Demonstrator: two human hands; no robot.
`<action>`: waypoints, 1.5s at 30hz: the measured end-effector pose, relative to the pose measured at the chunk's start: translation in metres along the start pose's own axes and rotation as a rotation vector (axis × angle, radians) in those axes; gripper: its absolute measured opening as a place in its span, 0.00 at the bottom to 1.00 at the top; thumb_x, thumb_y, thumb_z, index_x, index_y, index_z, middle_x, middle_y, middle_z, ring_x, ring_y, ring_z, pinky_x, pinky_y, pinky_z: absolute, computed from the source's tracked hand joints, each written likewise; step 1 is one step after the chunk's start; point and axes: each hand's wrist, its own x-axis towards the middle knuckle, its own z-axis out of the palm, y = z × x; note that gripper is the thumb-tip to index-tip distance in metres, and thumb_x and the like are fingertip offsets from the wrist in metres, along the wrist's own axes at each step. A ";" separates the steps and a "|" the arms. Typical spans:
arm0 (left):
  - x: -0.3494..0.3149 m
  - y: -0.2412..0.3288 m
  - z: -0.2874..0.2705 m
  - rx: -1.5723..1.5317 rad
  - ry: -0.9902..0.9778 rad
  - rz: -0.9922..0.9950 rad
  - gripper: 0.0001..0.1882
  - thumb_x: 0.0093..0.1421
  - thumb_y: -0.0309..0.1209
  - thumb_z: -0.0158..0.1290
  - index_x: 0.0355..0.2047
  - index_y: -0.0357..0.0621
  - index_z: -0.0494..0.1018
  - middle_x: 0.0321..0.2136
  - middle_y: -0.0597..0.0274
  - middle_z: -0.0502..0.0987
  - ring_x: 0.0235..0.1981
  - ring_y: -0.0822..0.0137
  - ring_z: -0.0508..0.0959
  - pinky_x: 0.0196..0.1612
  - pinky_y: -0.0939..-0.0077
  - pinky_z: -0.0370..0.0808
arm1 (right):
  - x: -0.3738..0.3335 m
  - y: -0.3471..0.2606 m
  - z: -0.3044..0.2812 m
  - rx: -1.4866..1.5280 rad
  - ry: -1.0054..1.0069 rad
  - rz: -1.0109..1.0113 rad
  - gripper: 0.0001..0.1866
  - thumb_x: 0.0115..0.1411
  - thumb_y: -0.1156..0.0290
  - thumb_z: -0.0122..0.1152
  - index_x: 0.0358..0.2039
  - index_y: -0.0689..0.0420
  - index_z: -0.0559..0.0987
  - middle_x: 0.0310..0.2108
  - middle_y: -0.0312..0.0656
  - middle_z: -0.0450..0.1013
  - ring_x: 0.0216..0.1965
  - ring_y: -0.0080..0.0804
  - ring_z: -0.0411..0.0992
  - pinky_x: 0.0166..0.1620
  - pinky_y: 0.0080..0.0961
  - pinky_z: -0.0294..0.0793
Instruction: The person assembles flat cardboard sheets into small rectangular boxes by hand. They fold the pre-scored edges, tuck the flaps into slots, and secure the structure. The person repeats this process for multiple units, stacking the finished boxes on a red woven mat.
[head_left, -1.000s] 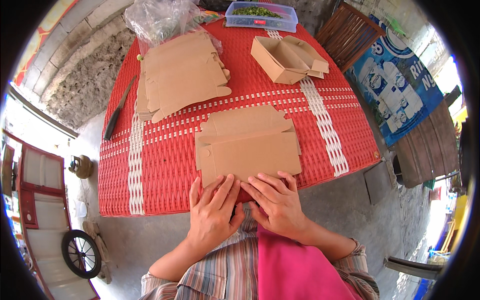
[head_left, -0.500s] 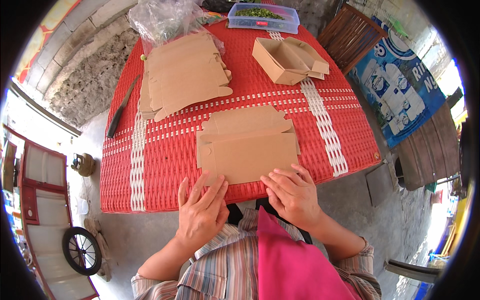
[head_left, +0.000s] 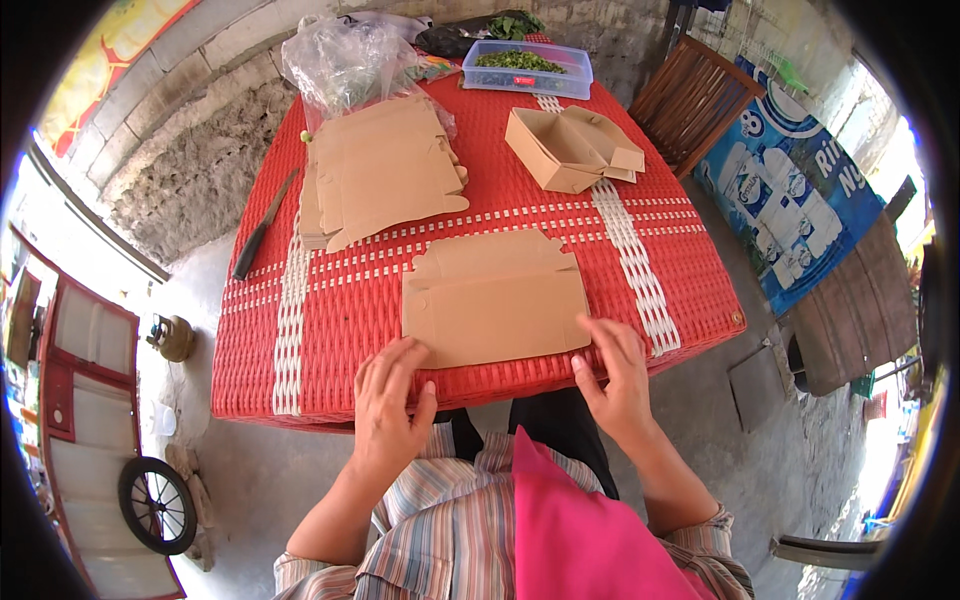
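Note:
A brown cardboard box blank [head_left: 495,318] lies near the table's front edge, its front panel folded over flat and a notched flap extending behind. By its front left corner is my left hand [head_left: 388,405], fingertips touching or just beside the corner and thumb held apart. My right hand [head_left: 620,380] rests its fingertips at the right edge near the front corner, thumb spread away below. Neither hand grips anything. Behind to the left sits a stack of flat cardboard blanks [head_left: 385,170]. An open folded cardboard box [head_left: 560,150] stands at the back right.
The red woven table [head_left: 340,350] has white bands. A knife [head_left: 262,228] lies at its left edge. Toward the back are a clear plastic bag [head_left: 350,65] and a clear tub [head_left: 527,72] of chopped greens. A wooden chair [head_left: 692,100] stands beyond the right edge.
The folded panel now lies flatter, its side flaps tucked out of sight. My hands have moved apart from the front edge to the blank's two sides. The view has shifted slightly.

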 end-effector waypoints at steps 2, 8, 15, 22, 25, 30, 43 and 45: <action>-0.003 0.005 0.005 -0.025 0.098 -0.185 0.27 0.57 0.32 0.57 0.57 0.38 0.67 0.55 0.48 0.70 0.59 0.50 0.68 0.62 0.55 0.61 | 0.000 0.000 0.000 -0.017 0.062 0.075 0.23 0.59 0.65 0.62 0.54 0.59 0.75 0.49 0.45 0.69 0.53 0.42 0.67 0.59 0.43 0.59; 0.010 0.001 -0.008 -0.294 0.025 -0.238 0.23 0.54 0.21 0.60 0.50 0.38 0.67 0.48 0.48 0.72 0.54 0.57 0.72 0.58 0.63 0.67 | 0.006 0.007 -0.010 -0.068 -0.070 -0.002 0.27 0.54 0.61 0.69 0.53 0.55 0.75 0.50 0.40 0.69 0.57 0.43 0.65 0.63 0.45 0.50; 0.000 -0.001 -0.011 -1.024 0.065 -0.414 0.20 0.49 0.12 0.57 0.41 0.43 0.73 0.36 0.60 0.79 0.43 0.59 0.80 0.55 0.64 0.71 | 0.002 0.018 -0.028 0.038 -0.458 -0.204 0.26 0.48 0.62 0.73 0.49 0.46 0.80 0.60 0.33 0.68 0.66 0.34 0.60 0.70 0.54 0.34; -0.003 -0.015 -0.030 -0.288 -0.349 0.310 0.18 0.46 0.17 0.60 0.38 0.48 0.80 0.50 0.63 0.78 0.58 0.56 0.73 0.63 0.51 0.63 | -0.004 0.004 -0.035 -0.097 -0.559 -0.279 0.21 0.59 0.61 0.57 0.54 0.33 0.78 0.62 0.30 0.67 0.67 0.32 0.60 0.69 0.56 0.42; 0.007 0.011 -0.028 -0.061 -0.334 0.259 0.20 0.48 0.19 0.59 0.42 0.50 0.80 0.52 0.65 0.77 0.59 0.57 0.72 0.63 0.52 0.63 | -0.010 0.012 -0.030 -0.055 -0.487 -0.298 0.20 0.58 0.60 0.57 0.52 0.36 0.79 0.59 0.31 0.70 0.66 0.32 0.61 0.69 0.53 0.44; 0.007 -0.014 -0.009 -0.196 -0.230 0.272 0.17 0.51 0.25 0.61 0.43 0.47 0.79 0.44 0.61 0.81 0.50 0.57 0.77 0.60 0.54 0.65 | -0.009 0.024 -0.018 0.210 -0.290 -0.177 0.16 0.54 0.65 0.66 0.45 0.48 0.81 0.50 0.36 0.76 0.54 0.34 0.71 0.66 0.47 0.51; 0.036 0.021 0.027 -0.317 0.030 -0.381 0.40 0.53 0.30 0.64 0.63 0.39 0.56 0.25 0.59 0.78 0.31 0.61 0.79 0.49 0.62 0.68 | 0.009 0.000 0.016 -0.039 0.066 0.273 0.19 0.50 0.65 0.73 0.40 0.54 0.74 0.33 0.36 0.73 0.39 0.34 0.71 0.58 0.43 0.58; 0.036 0.024 0.029 -0.228 0.057 -0.356 0.45 0.53 0.31 0.64 0.66 0.41 0.51 0.25 0.59 0.78 0.30 0.61 0.78 0.47 0.64 0.68 | 0.013 -0.003 0.019 -0.135 0.163 0.158 0.22 0.49 0.65 0.73 0.42 0.53 0.73 0.36 0.36 0.71 0.41 0.35 0.70 0.56 0.44 0.58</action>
